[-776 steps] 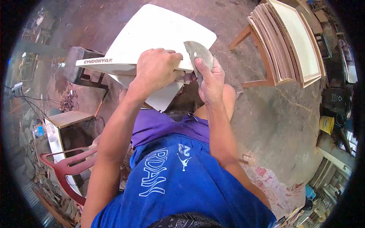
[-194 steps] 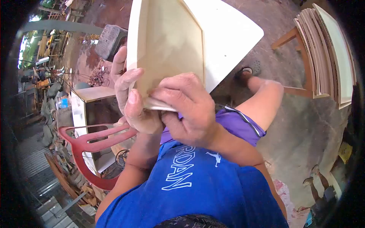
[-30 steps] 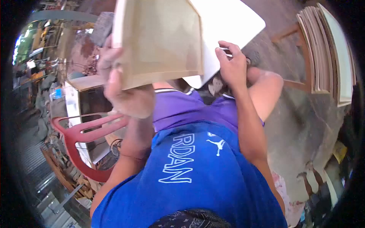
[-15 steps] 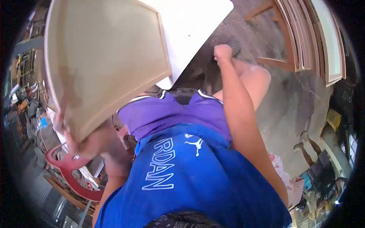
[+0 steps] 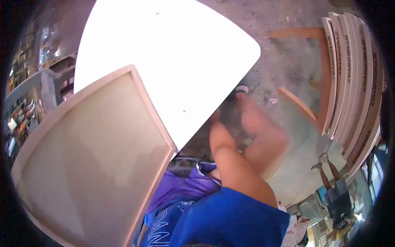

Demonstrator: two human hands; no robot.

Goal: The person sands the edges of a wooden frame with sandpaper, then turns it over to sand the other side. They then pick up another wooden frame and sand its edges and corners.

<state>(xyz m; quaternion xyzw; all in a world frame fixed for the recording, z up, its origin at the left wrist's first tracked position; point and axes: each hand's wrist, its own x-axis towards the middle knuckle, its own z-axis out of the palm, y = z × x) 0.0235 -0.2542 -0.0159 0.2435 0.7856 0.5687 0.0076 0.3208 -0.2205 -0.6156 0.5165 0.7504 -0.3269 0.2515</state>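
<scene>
A wood-framed panel (image 5: 98, 156) with a raised rim and flat beige face fills the lower left, tilted and overlapping the white tabletop (image 5: 173, 61). My left hand is hidden behind this panel. My right arm (image 5: 230, 152) reaches forward past my knee, and my right hand (image 5: 215, 117) is at the near edge of the white tabletop, its fingers hidden. Under that edge the floor is in shadow. My right foot (image 5: 242, 88) wears a sandal and rests beside the tabletop's edge.
Several framed panels (image 5: 349, 78) stand stacked upright on the right, next to a brown wooden frame (image 5: 302, 33). A grey bench or stand (image 5: 49, 88) is at the left. Another person (image 5: 337, 193) stands in the lower right background.
The framed panel has come down and nearer, now covering my left hand. My right hand has moved left to the tabletop's edge, and the view has shifted forward.
</scene>
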